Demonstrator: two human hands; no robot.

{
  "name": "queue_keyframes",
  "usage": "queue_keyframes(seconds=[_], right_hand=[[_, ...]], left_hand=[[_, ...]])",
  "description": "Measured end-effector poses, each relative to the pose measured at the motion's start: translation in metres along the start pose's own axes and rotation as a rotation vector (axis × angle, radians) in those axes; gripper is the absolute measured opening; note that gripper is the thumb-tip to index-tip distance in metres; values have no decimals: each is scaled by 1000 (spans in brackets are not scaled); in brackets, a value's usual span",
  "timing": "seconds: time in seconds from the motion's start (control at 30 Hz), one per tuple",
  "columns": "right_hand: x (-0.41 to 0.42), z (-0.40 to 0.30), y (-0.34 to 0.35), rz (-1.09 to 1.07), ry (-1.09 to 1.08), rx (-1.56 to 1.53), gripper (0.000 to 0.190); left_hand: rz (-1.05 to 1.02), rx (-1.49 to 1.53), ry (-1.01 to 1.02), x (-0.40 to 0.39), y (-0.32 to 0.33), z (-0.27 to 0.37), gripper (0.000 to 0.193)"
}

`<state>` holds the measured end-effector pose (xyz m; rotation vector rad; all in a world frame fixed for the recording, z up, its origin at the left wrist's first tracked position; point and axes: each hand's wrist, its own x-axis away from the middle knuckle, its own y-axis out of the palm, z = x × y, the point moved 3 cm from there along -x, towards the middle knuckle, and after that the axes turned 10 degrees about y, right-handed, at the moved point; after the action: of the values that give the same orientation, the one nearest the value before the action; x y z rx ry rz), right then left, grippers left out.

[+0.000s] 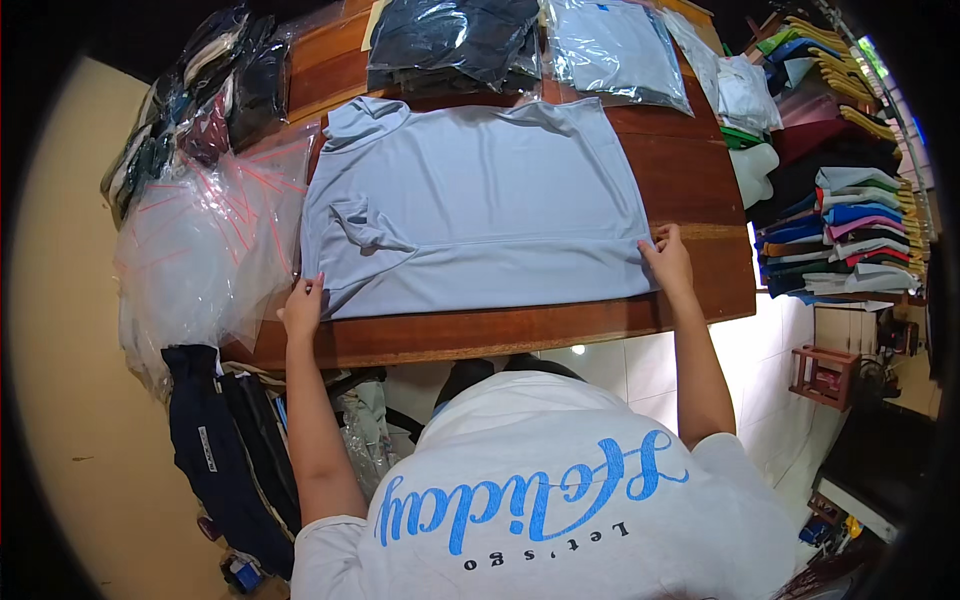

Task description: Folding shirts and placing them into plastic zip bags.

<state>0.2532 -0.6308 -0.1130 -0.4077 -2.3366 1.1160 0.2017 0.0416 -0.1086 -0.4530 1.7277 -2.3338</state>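
Observation:
A light grey-blue shirt [495, 180] lies spread sideways on the wooden table [690, 180], its near side folded inward in a long strip. One short sleeve [367, 225] rests turned back over the body near the left end. At the lower left corner my left hand [304, 307] pinches the fabric between thumb and fingers. My right hand [667, 259] grips the shirt's right edge, close to its near corner. The other sleeve [367, 120] lies bunched at the far left.
Clear plastic bags [202, 232] with red strips lie left of the shirt. Bagged dark garments [457, 45] and bagged pale garments [615, 52] sit along the far side. Clothes on hangers [855, 225] hang at right. Dark blue cloth [217, 450] hangs below the table's left end.

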Motion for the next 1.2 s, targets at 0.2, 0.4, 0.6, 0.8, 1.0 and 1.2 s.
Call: queue_keyframes(seconds=[0.2, 0.4, 0.6, 0.8, 1.0, 1.2], right_hand=[[-2, 0, 7, 38, -184, 74, 30], [5, -30, -3, 185, -173, -156, 19], [12, -9, 10, 345, -221, -17, 35], [27, 15, 25, 254, -270, 475, 60], [22, 32, 1, 222, -191, 660, 63], [56, -15, 2, 496, -364, 355, 57]], left_hand=[[101, 72, -45, -15, 7, -6, 41], [487, 460, 165, -19, 15, -21, 26], [476, 15, 149, 5, 12, -4, 27], [73, -212, 299, 60, 37, -8, 62], [-23, -274, 245, 96, 28, 0, 68], [111, -225, 203, 117, 22, 14, 61]])
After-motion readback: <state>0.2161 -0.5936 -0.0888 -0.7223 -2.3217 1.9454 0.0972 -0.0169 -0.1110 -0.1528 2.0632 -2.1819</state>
